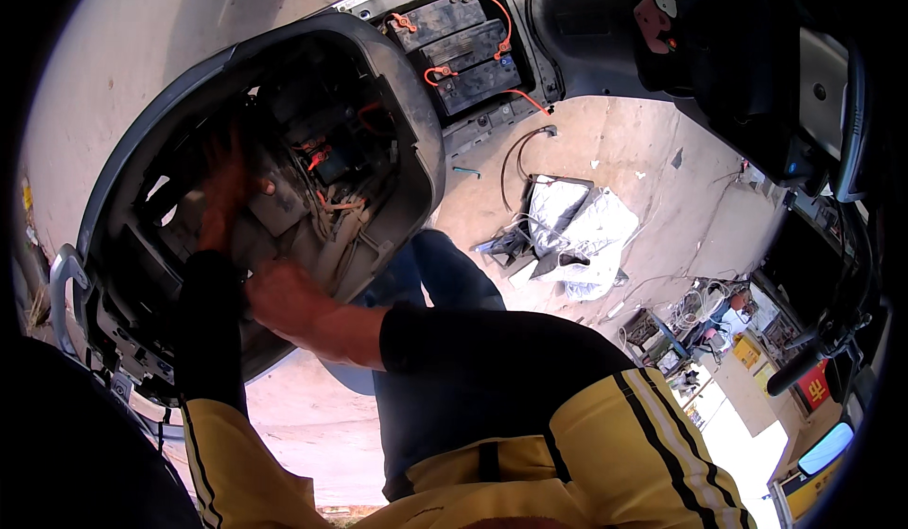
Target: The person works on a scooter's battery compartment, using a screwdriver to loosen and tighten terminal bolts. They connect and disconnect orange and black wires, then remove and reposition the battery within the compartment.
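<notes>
An open under-seat compartment (397, 75) of an electric scooter takes up the left, its inside dark. My left hand (227, 174) reaches deep into it, fingers spread against the inner parts beside a grey-brown, box-like part (277, 205). Closer to me, my right hand (284, 294) is bent over the compartment's near side, next to my left wrist. Its fingers curl inward, and whatever they grip is hidden. Orange-tipped wire connectors (319, 155) and a loose bundle of cables (345, 221) lie on the compartment's right side.
Black batteries (463, 46) joined by orange wires sit in the open floor bay beyond. On the ground lie a silver-white sheet (582, 236), a black cable (511, 165) and a small teal tool (466, 170). A handlebar grip (794, 373) and cluttered items (705, 311) are at the right.
</notes>
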Action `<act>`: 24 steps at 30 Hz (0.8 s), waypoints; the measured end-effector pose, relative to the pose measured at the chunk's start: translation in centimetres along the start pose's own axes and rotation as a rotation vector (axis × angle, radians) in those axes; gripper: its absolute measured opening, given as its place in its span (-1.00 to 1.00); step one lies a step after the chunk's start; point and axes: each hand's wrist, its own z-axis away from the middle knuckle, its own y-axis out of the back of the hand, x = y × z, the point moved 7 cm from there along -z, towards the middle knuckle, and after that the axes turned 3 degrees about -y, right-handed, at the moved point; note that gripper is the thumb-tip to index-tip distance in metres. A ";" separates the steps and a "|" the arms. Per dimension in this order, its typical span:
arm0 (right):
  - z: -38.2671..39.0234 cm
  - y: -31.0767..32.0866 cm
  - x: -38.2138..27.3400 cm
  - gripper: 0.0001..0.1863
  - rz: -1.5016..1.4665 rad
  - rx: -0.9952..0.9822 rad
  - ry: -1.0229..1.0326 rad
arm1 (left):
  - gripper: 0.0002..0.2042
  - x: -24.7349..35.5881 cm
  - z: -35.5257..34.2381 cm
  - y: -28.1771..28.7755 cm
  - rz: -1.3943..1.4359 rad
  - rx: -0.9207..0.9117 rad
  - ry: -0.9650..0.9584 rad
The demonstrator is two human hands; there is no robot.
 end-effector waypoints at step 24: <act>0.8 2.2 4.2 -0.88 -0.260 -0.018 -0.030 | 0.58 -0.3 -0.6 -1.1 -0.079 -0.156 -0.058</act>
